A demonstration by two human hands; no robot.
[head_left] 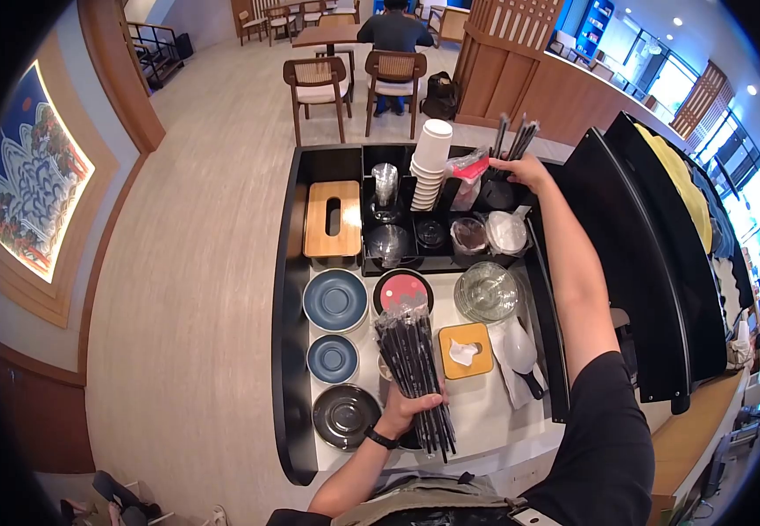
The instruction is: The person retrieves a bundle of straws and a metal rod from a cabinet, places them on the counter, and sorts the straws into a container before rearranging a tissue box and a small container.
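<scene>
My left hand [411, 409] is wrapped round a thick bundle of black straws [408, 359] in clear wrappers, held above the tray near its front. Stretched to the far right of the organizer, my right hand [525, 169] has its fingers closed round more black straws [522, 136], which stick up beside it. Its fingertips are close to a red-and-clear packet [469, 165], and the lower ends of those straws are hidden. A stack of white paper cups [433, 153] stands left of the packet. Below the hand are clear-wrapped lids [507, 232].
The black-walled tray [288, 351] holds a wooden tissue box [319, 219], blue plates [336, 300], a dark plate [346, 416], glass dishes [487, 292], a yellow square dish [476, 364] and a white scoop [518, 348]. A black panel [634, 254] rises on the right. A person [395, 39] sits beyond.
</scene>
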